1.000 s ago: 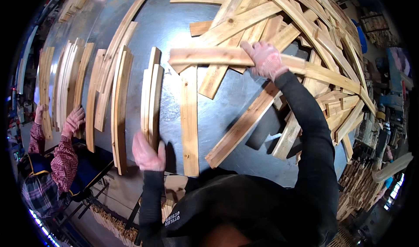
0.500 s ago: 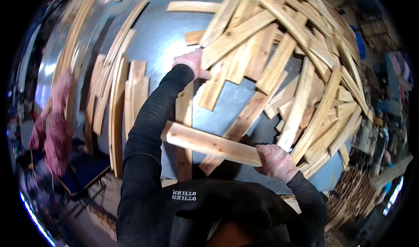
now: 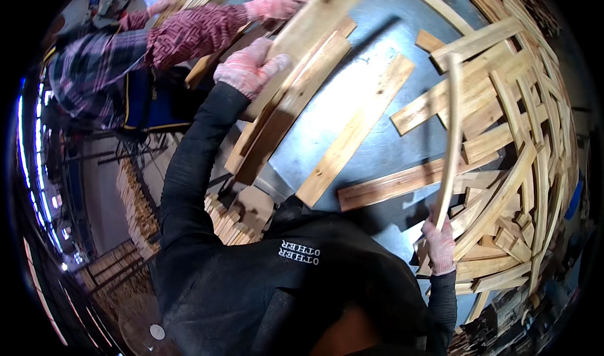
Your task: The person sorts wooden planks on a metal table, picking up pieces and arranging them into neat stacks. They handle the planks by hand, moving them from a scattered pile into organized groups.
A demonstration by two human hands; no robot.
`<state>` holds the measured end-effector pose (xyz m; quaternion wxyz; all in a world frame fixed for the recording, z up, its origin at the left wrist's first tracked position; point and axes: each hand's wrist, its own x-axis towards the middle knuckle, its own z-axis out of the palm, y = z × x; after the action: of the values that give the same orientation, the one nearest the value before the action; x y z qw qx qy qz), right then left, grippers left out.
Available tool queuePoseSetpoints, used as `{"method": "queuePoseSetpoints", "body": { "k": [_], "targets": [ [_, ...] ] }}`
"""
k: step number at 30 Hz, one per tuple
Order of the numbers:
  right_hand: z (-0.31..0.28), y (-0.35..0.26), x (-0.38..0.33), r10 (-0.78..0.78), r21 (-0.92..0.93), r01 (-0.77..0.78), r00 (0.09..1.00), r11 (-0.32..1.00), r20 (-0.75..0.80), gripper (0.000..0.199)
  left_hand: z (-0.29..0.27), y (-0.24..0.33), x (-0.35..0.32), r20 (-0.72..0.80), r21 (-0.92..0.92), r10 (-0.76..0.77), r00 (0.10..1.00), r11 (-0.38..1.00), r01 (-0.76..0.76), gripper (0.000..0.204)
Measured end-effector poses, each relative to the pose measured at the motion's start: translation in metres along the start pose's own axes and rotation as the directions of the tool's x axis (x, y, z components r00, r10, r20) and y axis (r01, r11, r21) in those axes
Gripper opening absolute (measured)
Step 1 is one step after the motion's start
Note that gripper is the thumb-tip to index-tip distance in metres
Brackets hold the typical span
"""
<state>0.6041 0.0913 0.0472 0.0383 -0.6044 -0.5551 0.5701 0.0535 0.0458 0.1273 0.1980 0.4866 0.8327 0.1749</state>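
- The left hand (image 3: 250, 66), in a pink glove, is closed over the edge of a wide wooden plank (image 3: 314, 26) held above the stacked planks (image 3: 286, 114) on the grey table (image 3: 352, 92).
- A thin wooden strip (image 3: 450, 136), standing on edge, is gripped at its lower end by the right hand (image 3: 438, 246).
- A co-worker's gloved hand (image 3: 275, 6) is laid on the stack beside it.

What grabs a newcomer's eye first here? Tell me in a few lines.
First, the heap of pale wooden slats fanned across the grey metal table, thickest on the right. Next, the person's gloved left hand gripping a long plank at upper centre, while the right hand holds a thin slat upright at lower right. At upper left, a co-worker's plaid sleeve reaches toward the same stack.
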Motion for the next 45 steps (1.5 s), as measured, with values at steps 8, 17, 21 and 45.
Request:
{"method": "queuePoseSetpoints", "body": {
  "k": [8, 17, 21, 45],
  "targets": [
    [0.105, -0.075, 0.036, -0.153, 0.718, -0.036, 0.968, 0.695, 0.198, 0.045, 0.016, -0.100, -0.051, -0.047, 0.438, -0.196, 0.979, 0.877, 0.197, 0.046],
    [0.224, -0.090, 0.055, -0.235, 0.661, -0.156, 0.855, 0.734, 0.463, 0.050, 0.063, -0.145, -0.050, -0.172, 0.205, -0.380, 0.909, 0.888, 0.411, 0.105],
    [0.245, -0.112, 0.051, -0.276, 0.786, -0.428, 0.769, 0.447, 0.576, 0.041, 0.072, -0.100, -0.082, -0.474, 0.194, 0.117, 0.872, 0.981, -0.026, 0.080],
    [0.302, -0.114, 0.096, -0.401, -0.440, 0.317, 0.909, 0.840, -0.113, 0.098, 0.142, -0.027, -0.122, 0.097, 0.007, -0.304, 0.948, 0.952, 0.305, 0.098]
  ]
}}
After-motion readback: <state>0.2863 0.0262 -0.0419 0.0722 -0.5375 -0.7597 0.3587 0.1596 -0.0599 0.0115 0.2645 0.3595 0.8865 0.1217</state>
